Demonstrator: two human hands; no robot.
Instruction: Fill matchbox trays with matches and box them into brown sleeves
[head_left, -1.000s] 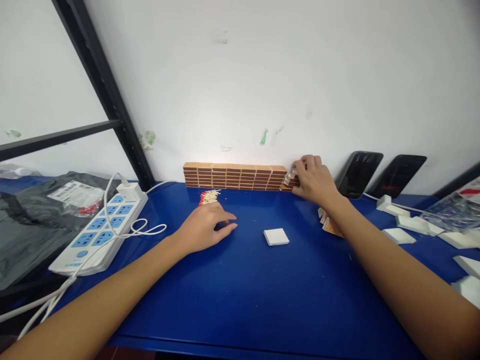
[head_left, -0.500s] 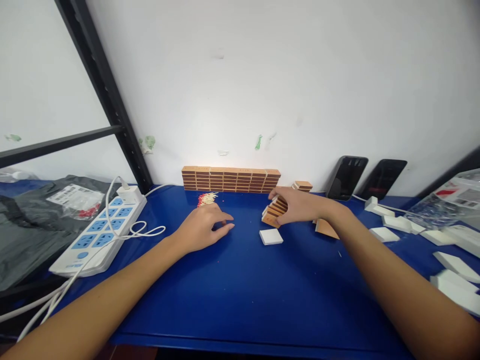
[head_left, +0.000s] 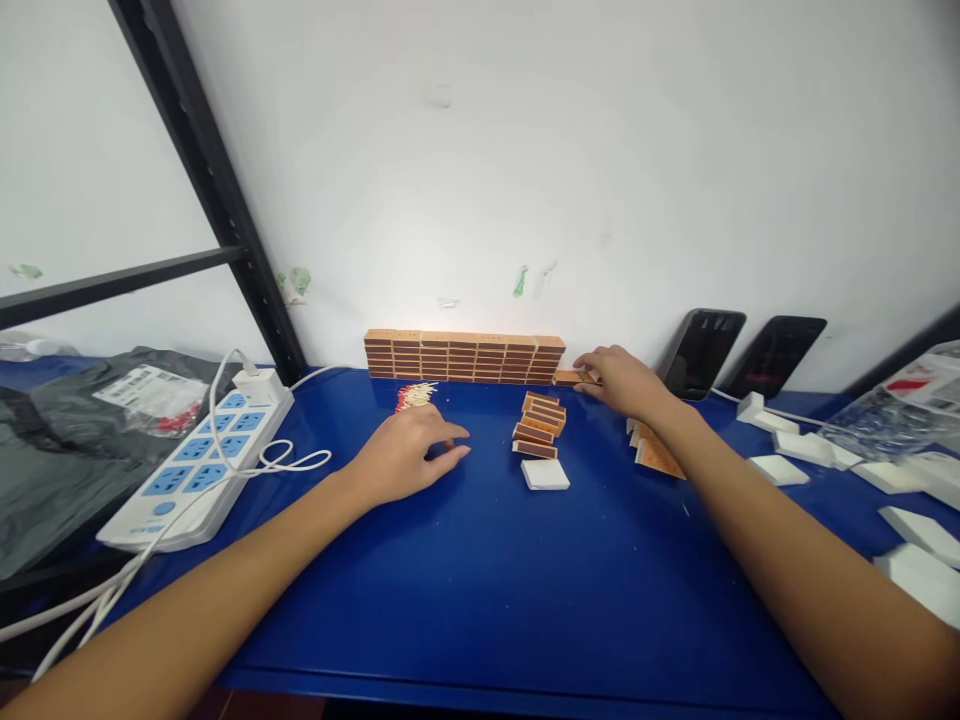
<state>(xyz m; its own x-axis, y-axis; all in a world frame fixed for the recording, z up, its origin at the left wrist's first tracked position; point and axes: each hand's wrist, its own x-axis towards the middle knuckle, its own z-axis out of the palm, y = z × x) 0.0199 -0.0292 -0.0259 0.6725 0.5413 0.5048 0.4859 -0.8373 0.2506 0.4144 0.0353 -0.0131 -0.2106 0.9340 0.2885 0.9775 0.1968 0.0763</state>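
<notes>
My left hand (head_left: 409,455) rests on the blue table with thumb and fingers apart, holding nothing. Just behind it lies a small pile of red-tipped matches (head_left: 416,396). At the wall, my right hand (head_left: 619,380) has its thumb and fingers around the right part of an orange matchbox (head_left: 568,378), partly hidden by the fingers. This box lies low at the right end of a long stacked row of matchboxes (head_left: 465,358). Several loose matchboxes (head_left: 540,425) lean in a short line between my hands. In front of them is a white block (head_left: 545,475).
Flat orange matchbox sleeves (head_left: 660,455) lie beneath my right forearm. Two dark phones (head_left: 701,355) lean on the wall. White blocks (head_left: 806,448) are scattered at right. A power strip (head_left: 202,465) with looping white cables and a grey plastic bag (head_left: 67,440) occupy the left.
My right hand has let go of the line of loose matchboxes and moved back and right to the wall. A box there now lies against the row's end. My left hand stayed put.
</notes>
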